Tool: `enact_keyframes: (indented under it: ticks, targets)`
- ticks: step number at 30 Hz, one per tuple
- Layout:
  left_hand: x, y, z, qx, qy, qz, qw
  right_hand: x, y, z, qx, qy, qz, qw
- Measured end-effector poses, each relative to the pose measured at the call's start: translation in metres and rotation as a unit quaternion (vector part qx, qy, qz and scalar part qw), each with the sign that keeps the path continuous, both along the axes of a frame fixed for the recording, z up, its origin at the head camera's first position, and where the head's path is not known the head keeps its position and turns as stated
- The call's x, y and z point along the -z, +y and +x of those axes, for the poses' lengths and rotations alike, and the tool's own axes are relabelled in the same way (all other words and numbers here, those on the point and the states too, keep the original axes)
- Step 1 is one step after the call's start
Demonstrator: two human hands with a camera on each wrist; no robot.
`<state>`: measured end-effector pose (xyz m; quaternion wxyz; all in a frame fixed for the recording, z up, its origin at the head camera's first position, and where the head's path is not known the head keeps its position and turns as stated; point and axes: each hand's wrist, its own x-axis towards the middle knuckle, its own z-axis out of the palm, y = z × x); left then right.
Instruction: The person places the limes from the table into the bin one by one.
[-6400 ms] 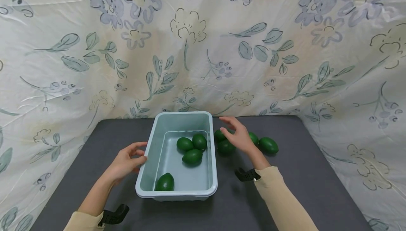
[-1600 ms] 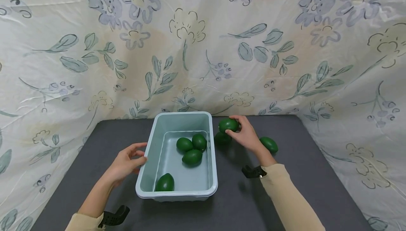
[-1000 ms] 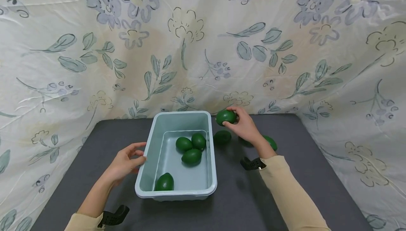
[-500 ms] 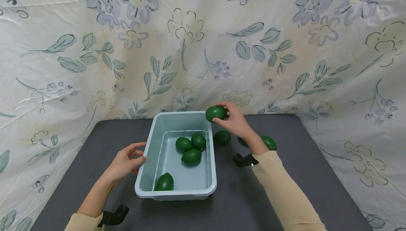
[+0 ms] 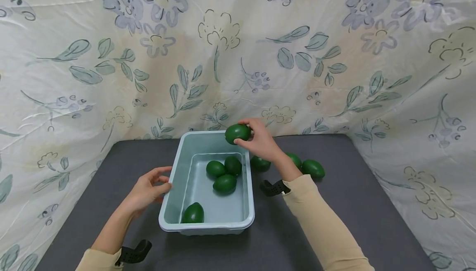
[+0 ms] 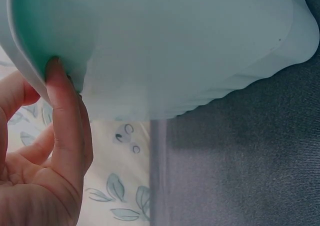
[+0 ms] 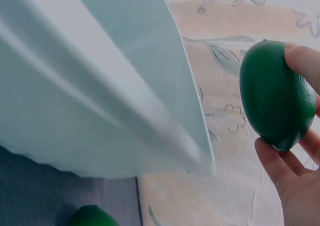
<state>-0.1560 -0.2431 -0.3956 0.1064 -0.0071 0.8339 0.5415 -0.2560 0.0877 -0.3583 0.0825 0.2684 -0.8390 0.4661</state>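
Note:
In the head view, my right hand [image 5: 260, 141] holds a glossy dark green oval fruit [image 5: 237, 134] between thumb and fingers. It is above the back right corner of a pale blue-green plastic bin [image 5: 208, 226]. In the right wrist view the fruit [image 7: 275, 96] shows a small nub at its upper end. My left hand [image 5: 146, 190] is at the bin's left side, with fingertips touching the rim; in the left wrist view a finger [image 6: 65, 106] lies against the outer wall. Inside the bin sit three similar fruits [image 5: 224, 184] together and one fruit [image 5: 193, 213] at the front left.
Right of the bin, on the dark grey tabletop [image 5: 334, 221], lie a green fruit [image 5: 260, 164] by its wall, another [image 5: 293, 160] partly behind my right forearm, and a third [image 5: 313, 169] farther right. A floral cloth [image 5: 238, 68] hangs behind the table.
My right hand reached over the fruits right of the bin, picked one up, raised it and carried it left over the bin's back corner. My left hand has stayed at the rim.

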Motion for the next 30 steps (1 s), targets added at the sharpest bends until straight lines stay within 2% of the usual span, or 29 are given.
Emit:
enact_keyframes:
  ticks: [9,22,30]
  targets:
    - [0.0,-0.001,-0.001,0.004,0.002,0.006,1.0,-0.004,-0.021,0.003,-0.024,-0.007,-0.003,0.9997]
    - [0.0,-0.001,0.0,0.006,0.001,0.007,1.0,-0.007,-0.043,0.01,-0.043,0.003,0.02,0.9988]
    - [0.0,0.0,0.0,0.003,-0.002,0.006,1.0,-0.007,-0.055,0.016,-0.064,-0.019,0.022,0.9976]
